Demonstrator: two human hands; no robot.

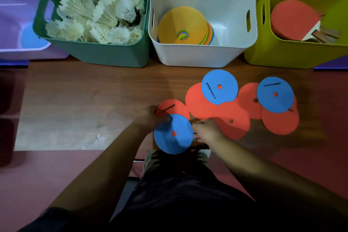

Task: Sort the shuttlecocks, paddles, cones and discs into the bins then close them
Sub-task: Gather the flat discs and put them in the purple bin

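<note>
Head view: the left grip [148, 117] pinches the near blue disc [173, 133] by its rim at the wooden worktop's [75, 90] front edge. The right grip [206, 131] is at the opposite rim, hold unclear. The loose discs [203, 103] overlap and look thin, light and bendy; take them by the edges. Dim room.

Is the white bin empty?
No, the white bin holds a stack of cones, an orange one on top.
</note>
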